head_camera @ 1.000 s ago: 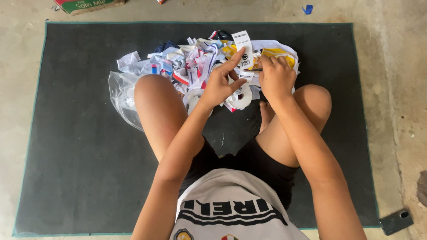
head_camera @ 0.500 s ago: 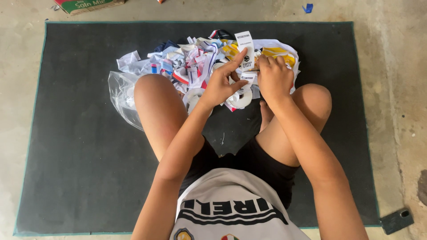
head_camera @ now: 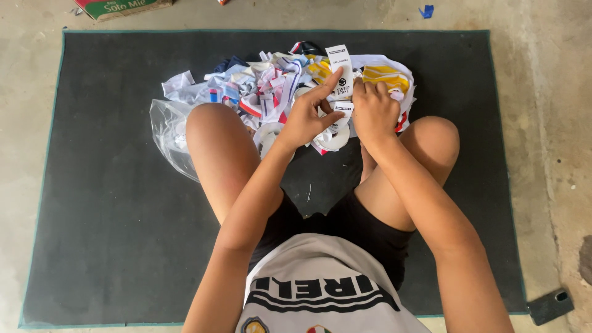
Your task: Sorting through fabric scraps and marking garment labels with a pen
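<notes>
We sit on a mat [head_camera: 111, 185], a heap of paper scraps [head_camera: 265, 86] lying before our knees. A plastic bag [head_camera: 169, 139] lies left of it.

Head view: even, diffuse daylight, moderately bright; no single source evident. Shadows soft and short, gathered under the knees and forearms on the dark mat [head_camera: 111, 246]. No hard glare; faint sheen on the clear plastic bag [head_camera: 168, 132] and on the skin of the thighs. Concrete floor [head_camera: 542, 123] slightly washed out at right. Focus sharp across the centre; white paper strip [head_camera: 339, 71] crisply resolved. Mild wide-angle bowing along mat edges. No motion blur.
</notes>
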